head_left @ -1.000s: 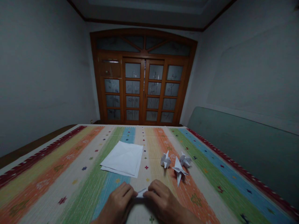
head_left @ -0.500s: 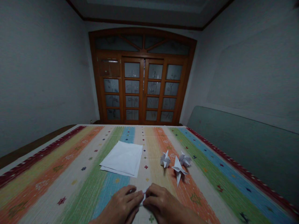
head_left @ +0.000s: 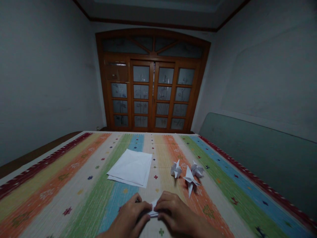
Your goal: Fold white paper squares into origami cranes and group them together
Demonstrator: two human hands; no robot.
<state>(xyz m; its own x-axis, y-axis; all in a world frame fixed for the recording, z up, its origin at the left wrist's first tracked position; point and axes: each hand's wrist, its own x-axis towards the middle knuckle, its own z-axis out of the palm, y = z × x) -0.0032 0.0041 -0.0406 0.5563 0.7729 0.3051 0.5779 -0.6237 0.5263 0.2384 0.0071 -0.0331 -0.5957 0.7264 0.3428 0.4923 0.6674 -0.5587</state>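
My left hand (head_left: 131, 216) and my right hand (head_left: 174, 215) meet at the near edge of a striped cloth (head_left: 74, 185), fingers curled and pressed onto a small white folded paper (head_left: 154, 209). Only a sliver of that paper shows between the fingertips. Beyond my hands lies a stack of flat white sheets (head_left: 131, 167). To its right sit three folded white paper figures: one on the left (head_left: 176, 169), a long pointed one in the middle (head_left: 190, 180), and one on the right (head_left: 197, 171).
The striped cloth covers a wide flat surface running to a wooden glazed door (head_left: 151, 96). A green padded panel (head_left: 260, 155) borders the right side. Bare grey walls stand on both sides.
My hands have drawn closer together over the small paper and cover more of it. The view has shifted slightly; sheets and folded figures stay put.
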